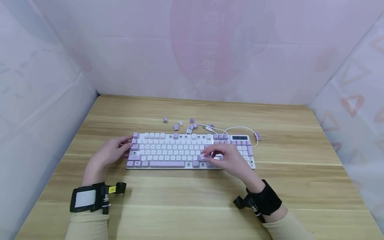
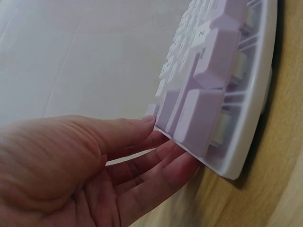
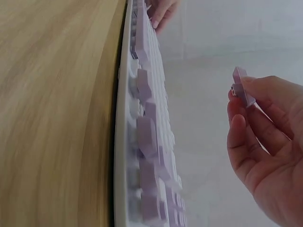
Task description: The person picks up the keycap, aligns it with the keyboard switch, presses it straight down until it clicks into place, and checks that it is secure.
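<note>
A white and lilac keyboard (image 1: 166, 164) lies flat on the wooden table, with a few bare switch spots among its keys. At its left end, my left hand (image 1: 111, 151) grips the edge, the thumb on top and the other fingers along the side, as the left wrist view shows. My right hand (image 1: 229, 160) pinches a lilac keycap (image 3: 242, 89) between thumb and fingers. That keycap is held above the lower right part of the keyboard, apart from it, its stem side visible in the right wrist view.
Several loose keycaps (image 1: 176, 127) lie on the table (image 1: 180, 196) behind the keyboard. A white cable (image 1: 243, 127) with its plug (image 1: 209, 129) loops there too. One lilac keycap (image 1: 257, 136) sits past the keyboard's right back corner. Cloth walls (image 1: 135, 60) enclose the table's back and sides.
</note>
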Tool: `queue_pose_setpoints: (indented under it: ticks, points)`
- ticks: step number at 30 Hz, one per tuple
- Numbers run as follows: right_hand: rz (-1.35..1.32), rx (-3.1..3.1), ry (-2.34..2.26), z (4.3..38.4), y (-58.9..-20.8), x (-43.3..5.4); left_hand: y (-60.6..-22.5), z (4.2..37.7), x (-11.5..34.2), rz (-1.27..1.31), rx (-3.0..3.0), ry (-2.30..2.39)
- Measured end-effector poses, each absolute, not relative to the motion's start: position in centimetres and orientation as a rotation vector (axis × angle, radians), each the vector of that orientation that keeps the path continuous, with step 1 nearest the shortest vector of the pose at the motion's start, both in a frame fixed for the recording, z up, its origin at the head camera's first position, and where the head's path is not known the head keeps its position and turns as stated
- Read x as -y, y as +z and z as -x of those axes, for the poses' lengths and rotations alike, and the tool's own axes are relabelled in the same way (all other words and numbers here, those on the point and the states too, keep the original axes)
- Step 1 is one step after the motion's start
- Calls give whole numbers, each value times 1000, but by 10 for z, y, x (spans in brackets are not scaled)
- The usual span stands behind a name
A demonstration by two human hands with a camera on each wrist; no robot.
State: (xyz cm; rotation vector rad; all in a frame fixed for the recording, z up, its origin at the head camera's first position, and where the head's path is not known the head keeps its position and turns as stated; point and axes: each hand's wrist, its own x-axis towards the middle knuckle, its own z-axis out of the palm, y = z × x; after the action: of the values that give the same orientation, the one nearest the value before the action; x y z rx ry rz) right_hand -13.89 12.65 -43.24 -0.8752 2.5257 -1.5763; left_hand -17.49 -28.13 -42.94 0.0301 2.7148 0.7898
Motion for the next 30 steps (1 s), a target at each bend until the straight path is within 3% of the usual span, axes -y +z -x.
queue_pose_setpoints:
  ticks: [15, 30]
  points:
    - [1277, -2628, -1108, 163, -408, -9, -429, 174, 279, -36, -2703, 805]
    - [1275, -2737, -828, 177, -429, 70, -427, 172, 275, -43, -2697, 804]
